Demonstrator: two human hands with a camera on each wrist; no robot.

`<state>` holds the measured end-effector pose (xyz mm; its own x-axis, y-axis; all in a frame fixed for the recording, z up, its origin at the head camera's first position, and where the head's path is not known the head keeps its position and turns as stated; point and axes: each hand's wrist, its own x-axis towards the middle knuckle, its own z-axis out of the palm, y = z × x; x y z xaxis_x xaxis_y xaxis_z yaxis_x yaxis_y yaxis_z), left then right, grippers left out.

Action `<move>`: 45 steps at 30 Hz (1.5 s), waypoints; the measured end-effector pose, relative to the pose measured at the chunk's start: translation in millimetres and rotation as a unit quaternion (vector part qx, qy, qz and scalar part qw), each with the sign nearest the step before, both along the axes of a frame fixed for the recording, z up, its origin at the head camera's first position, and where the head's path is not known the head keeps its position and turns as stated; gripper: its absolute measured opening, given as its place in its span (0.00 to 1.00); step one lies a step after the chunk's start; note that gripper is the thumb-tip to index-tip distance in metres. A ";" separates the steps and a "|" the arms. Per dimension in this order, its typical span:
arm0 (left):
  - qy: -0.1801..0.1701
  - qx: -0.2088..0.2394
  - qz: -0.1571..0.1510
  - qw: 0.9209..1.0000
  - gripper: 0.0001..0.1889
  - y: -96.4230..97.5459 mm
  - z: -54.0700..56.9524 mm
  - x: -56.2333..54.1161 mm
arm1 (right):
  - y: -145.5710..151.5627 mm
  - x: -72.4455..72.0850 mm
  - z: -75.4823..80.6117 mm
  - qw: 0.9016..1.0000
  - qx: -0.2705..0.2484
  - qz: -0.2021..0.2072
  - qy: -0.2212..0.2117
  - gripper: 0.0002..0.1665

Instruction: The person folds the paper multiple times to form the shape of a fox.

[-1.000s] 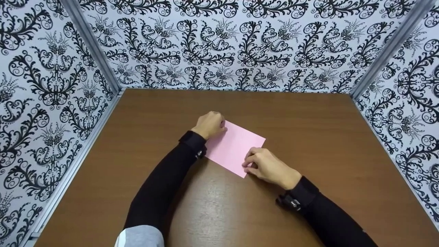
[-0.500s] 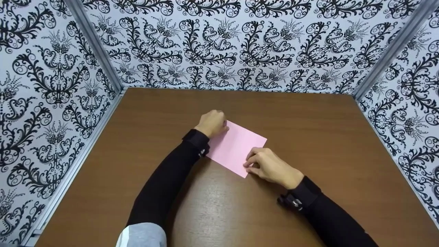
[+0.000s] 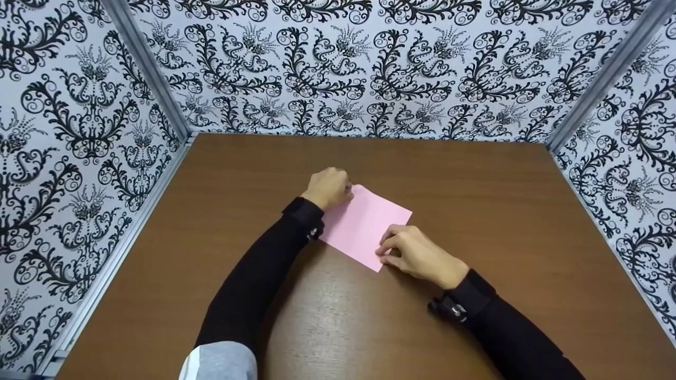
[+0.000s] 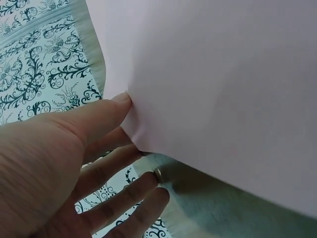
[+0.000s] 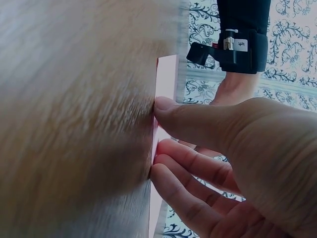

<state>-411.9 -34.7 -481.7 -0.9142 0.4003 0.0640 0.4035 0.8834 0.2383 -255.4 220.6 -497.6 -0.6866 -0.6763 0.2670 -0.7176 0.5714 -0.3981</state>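
Sheet: one pink square of paper (image 3: 364, 224), set askew on the desk, midway between its left and right edges and apart from its far edge.
Sheet, condition: bent beside the left thumb, the corner there lifted, with a shadow on the desk below; the near corner points toward the front of the desk.
Left hand (image 3: 328, 187): at the sheet's far corner, on the side toward the desk's left edge.
Left grip: closed on the paper, thumb on the upper face and a finger behind; the other fingers spread beneath, one with a ring (image 4: 158, 175).
Right hand (image 3: 420, 253): at the sheet's right side, just above its near corner.
Right grip: narrow, thumb and bent fingertips touching the paper; whether they pinch it or only press it, cannot tell.
Desk: brown wood-grain top (image 3: 449, 174), a patch of glare toward the front.
Sleeves: long, black (image 3: 240, 285), one per arm; grey cloth (image 3: 224, 361) at the left elbow.
Wrists: a black strap (image 3: 302, 211) on the left, another with a small device (image 3: 448, 309) on the right.
Surround: white panels with black scrollwork (image 3: 369, 63) along the far, left and right edges; grey metal posts (image 3: 153, 74) at the far corners.
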 end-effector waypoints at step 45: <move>0.104 0.234 -0.111 0.960 0.12 -16.6 -9.3 42.3 | -0.1 -3.5 -3.2 1.000 -0.004 -0.003 0.006 0.03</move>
